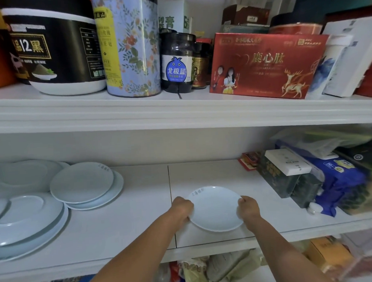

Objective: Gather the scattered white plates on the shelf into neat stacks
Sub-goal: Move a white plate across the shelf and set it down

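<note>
Gripping small plate [215, 209] near shelf [129, 233] front edge | left hand [182, 208], right hand [247, 208] clamped on opposite rims | plate stacks [83, 182] lay leftward

shelf [141, 205]: white, with a thin seam down its middle
left: overlapping stacks of white plates [83, 183]
middle: one small plate [215, 209]
right: boxes [285, 171] and a blue packet [338, 182]

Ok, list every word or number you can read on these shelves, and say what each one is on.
"12黑": black tub
"北极蓝": dark jar
"鹿心肽": red box
"梨膏": white box
Print on the rim of the plate held in both hands, the flowered tin and the blue pack: too blurred to read.
</note>
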